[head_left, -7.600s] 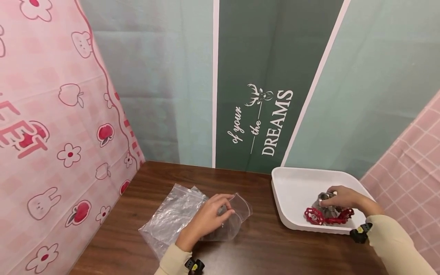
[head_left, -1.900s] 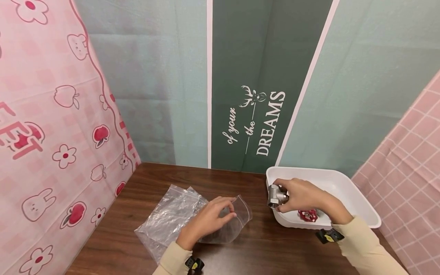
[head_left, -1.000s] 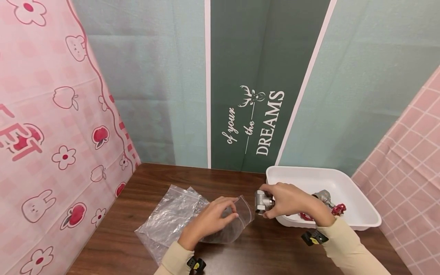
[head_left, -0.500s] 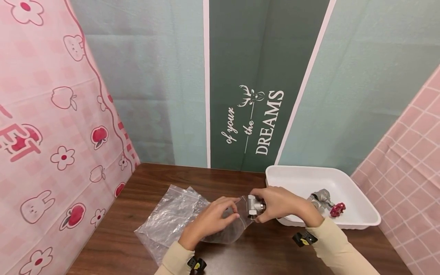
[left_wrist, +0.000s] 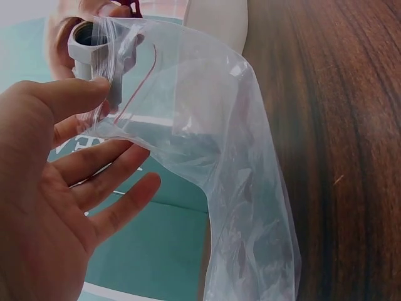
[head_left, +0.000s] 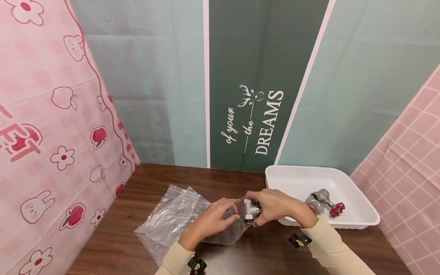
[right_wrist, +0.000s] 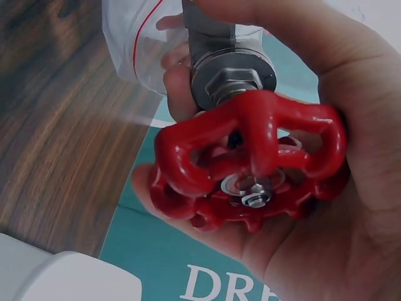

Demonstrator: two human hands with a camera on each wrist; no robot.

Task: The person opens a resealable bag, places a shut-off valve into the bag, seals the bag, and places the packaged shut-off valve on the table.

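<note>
My left hand (head_left: 213, 218) holds a clear zip bag (head_left: 225, 233) by its mouth, the thumb and fingers spread apart at the rim. Its mouth faces right. My right hand (head_left: 276, 206) grips a gate valve (head_left: 250, 210) with a silver hex-ended body. In the right wrist view, the valve's red handwheel (right_wrist: 263, 138) sits within the palm. The metal body (left_wrist: 94, 59) stands at the bag's mouth in the left wrist view, partly overlapped by the clear film. How deep it sits inside, I cannot tell.
A white tray (head_left: 288, 179) stands at the right, holding more valves (head_left: 321, 196), one with a red handwheel (head_left: 337, 209). Flat clear zip bags (head_left: 170, 215) lie on the brown wooden table (head_left: 148, 179) at the left. A printed cloth (head_left: 185, 95) hangs behind.
My right hand has taken a valve from the tray and carried it left to the bag's mouth, moving slightly further left over the last half second. My left hand stays nearly still.
</note>
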